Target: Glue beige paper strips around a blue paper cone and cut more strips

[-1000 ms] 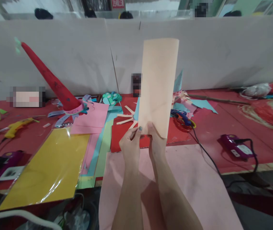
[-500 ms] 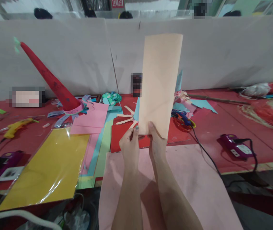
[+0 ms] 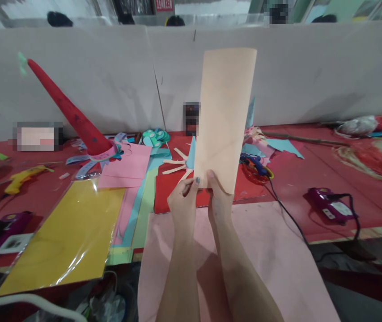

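Observation:
A tall cream sheet of paper (image 3: 227, 116), seemingly folded, stands upright before me in the head view. My right hand (image 3: 220, 199) grips its bottom edge, thumb flat on the near face and fingers hidden behind. At the lower left corner, my left hand (image 3: 183, 197) pinches the paper between thumb and fingers. Just left of the sheet is a small blue paper cone (image 3: 191, 154) with cream strips fanned around its base. Under and behind the hands lie red sheets (image 3: 174, 194), and a pink board (image 3: 261, 250) extends below my forearms.
A red cone (image 3: 73, 114) leans at left above pink sheets (image 3: 125, 167). A yellow sheet in clear wrap (image 3: 66, 232) overhangs the table's front edge. Glue guns lie at both sides, one yellow (image 3: 26, 176), one blue (image 3: 256, 163), with cords. A grey partition (image 3: 93, 80) stands behind.
My left thumb has shifted slightly right, onto the paper's lower left corner. The sheet has barely moved, and my right hand keeps its hold.

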Demonstrator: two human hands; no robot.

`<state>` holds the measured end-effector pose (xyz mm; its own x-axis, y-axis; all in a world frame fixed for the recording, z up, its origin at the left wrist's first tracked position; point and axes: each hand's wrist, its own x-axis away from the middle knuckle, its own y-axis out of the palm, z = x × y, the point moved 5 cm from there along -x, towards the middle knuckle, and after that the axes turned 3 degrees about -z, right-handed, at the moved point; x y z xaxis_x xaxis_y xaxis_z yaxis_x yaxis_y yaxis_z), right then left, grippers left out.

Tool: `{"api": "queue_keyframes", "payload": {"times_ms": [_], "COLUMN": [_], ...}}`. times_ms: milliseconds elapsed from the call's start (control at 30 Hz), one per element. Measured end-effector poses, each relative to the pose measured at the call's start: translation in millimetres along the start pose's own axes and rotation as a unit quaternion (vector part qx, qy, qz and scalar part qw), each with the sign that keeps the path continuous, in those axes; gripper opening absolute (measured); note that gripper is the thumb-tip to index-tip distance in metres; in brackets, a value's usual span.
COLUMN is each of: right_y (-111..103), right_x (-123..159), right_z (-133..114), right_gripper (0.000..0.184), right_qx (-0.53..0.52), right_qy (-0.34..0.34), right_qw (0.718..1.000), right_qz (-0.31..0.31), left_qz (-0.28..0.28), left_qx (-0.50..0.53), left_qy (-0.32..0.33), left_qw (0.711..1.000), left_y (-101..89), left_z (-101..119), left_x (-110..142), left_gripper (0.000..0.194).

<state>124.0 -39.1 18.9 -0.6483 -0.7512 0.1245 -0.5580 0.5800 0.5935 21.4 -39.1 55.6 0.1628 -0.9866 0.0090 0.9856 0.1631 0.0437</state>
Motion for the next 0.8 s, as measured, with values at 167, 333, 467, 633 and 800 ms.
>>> {"api": "queue_keyframes", "payload": {"times_ms": [167, 333, 467, 633, 800], "right_y": [1.7, 0.1, 0.8, 9.0, 19.6], "right_x": [1.4, -0.1, -1.3, 4.1, 12.7], "right_z": [-1.3, -0.2, 5.5, 15.6, 15.1], "right_gripper": [0.045, 0.036, 0.031, 0.027, 0.037], "right_qx": [-0.004, 0.017, 0.018, 0.063, 0.095], "right_qy": [-0.002, -0.004, 0.016, 0.071, 0.123], "right_qw": [1.000, 1.000, 0.999, 0.985, 0.963], "right_qz": [-0.003, -0.006, -0.041, -0.145, -0.222], "left_qz": [0.000, -0.010, 0.024, 0.097, 0.169], "left_qx": [0.000, 0.002, -0.062, -0.070, -0.056], "left_qy": [-0.001, -0.009, 0.015, 0.036, 0.043], "left_qw": [1.000, 1.000, 0.998, 0.992, 0.983], "left_y": [-1.1, -0.5, -5.9, -21.2, -39.9], "left_z": [-1.9, -1.4, 2.2, 1.5, -0.2], "left_x": [-1.8, -1.7, -1.6, -5.0, -9.5], "left_gripper": [0.020, 0.019, 0.024, 0.027, 0.030]}}
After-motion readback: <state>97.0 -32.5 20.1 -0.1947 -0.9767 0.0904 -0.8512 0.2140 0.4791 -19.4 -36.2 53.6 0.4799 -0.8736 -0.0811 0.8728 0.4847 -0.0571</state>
